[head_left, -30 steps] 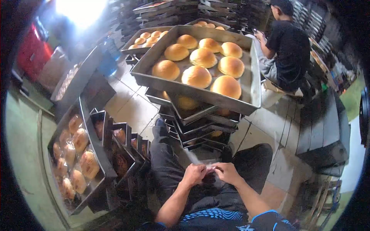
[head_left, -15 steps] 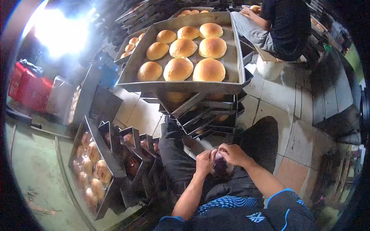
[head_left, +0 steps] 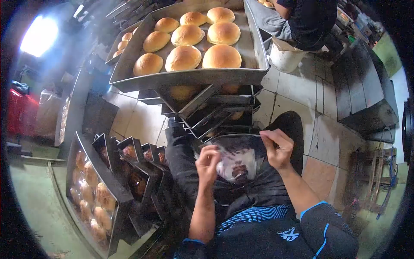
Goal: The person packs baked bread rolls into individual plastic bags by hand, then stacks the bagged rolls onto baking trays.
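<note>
A clear plastic bag with white and dark printing is spread over my lap, its upper edge stretched between my hands. My right hand pinches the upper right corner of the bag between thumb and fingers. Along the left side of the bag, my left hand is closed with its fingers curled, slightly blurred, and seems to grip that edge. Just beyond my knees, round golden buns lie in rows in a metal tray on top of a stack of trays.
Left of my leg, tilted trays stand close together; the nearest holds bagged buns. A person sits on a white bucket at the upper right. Dark metal boxes stand on the tiled floor at right.
My hands have moved apart, the right one to the right and up, the left one to the left. The bunched plastic between them is now spread open. My view has tilted down slightly.
</note>
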`<state>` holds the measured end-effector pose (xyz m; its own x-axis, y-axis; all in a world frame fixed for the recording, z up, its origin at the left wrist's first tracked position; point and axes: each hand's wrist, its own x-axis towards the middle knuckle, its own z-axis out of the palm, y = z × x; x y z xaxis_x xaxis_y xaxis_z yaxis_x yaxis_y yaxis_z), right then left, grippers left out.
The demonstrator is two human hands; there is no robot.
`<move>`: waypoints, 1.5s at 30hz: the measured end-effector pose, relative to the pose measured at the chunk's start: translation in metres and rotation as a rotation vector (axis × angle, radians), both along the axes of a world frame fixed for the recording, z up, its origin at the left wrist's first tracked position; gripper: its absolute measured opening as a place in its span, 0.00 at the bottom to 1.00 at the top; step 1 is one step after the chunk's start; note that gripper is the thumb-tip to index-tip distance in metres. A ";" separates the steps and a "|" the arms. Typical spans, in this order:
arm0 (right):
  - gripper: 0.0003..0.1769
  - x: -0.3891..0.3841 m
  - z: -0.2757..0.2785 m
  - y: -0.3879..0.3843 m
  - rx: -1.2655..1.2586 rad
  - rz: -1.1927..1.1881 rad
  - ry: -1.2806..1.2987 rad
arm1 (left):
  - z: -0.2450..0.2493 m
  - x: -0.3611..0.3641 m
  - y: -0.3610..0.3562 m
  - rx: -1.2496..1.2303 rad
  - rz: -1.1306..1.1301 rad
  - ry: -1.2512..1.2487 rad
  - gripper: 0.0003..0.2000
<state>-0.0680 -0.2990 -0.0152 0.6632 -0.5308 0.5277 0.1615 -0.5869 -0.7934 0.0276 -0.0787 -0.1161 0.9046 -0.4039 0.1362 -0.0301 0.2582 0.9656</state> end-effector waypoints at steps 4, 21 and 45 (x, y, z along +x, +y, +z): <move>0.09 0.016 0.022 0.026 -0.053 0.194 -0.012 | 0.024 0.021 0.000 -0.167 0.233 0.381 0.07; 0.33 0.280 0.201 -0.055 -0.618 0.333 1.137 | 0.009 0.053 0.028 -0.528 0.450 0.530 0.10; 0.33 0.012 0.094 0.079 -0.453 0.763 0.003 | 0.206 -0.010 -0.011 -0.596 0.157 0.106 0.43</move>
